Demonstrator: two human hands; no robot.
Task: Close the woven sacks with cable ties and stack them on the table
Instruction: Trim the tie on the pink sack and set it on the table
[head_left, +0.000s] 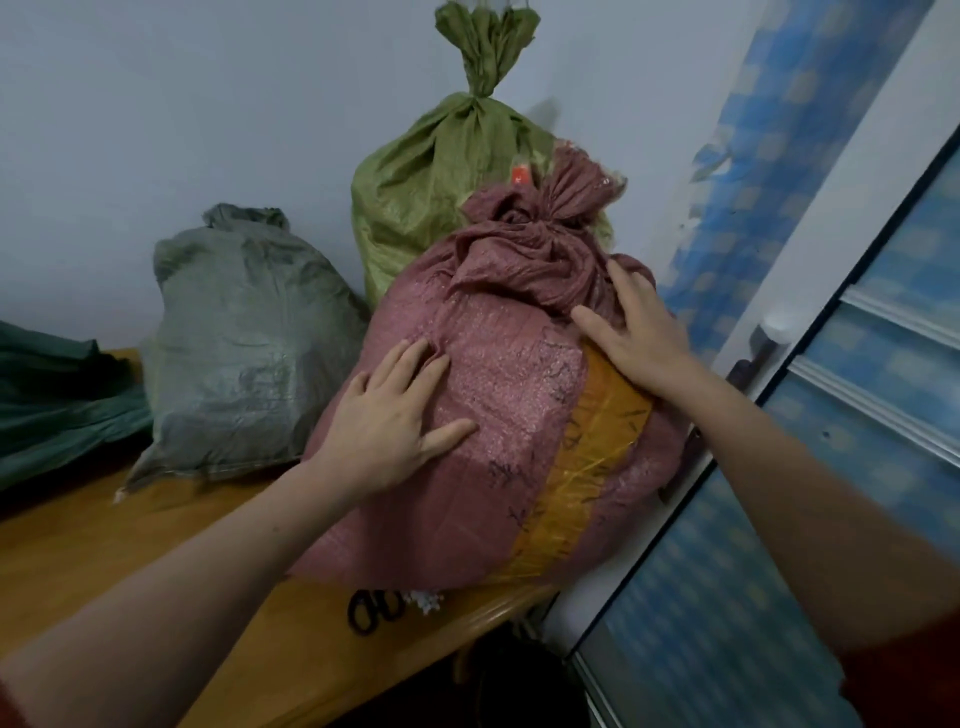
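Pink sack (498, 415), tied shut, on surface (104, 545) corner; edge at 5 o'clock.
Left hand (384, 421) at 9, right hand (639, 332) at 2 o'clock, fingers (410, 364) spread flat on sack; open room at 8.

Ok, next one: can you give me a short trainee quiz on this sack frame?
1. True or false: the left hand and the right hand both rest flat on the pink sack.
2. Which colour is the sack that stands right behind the pink sack? A grey, B green, C blue.
3. What tool lies on the table at the pink sack's near edge?

Key: 1 true. 2 B, the green sack. 3 scissors.
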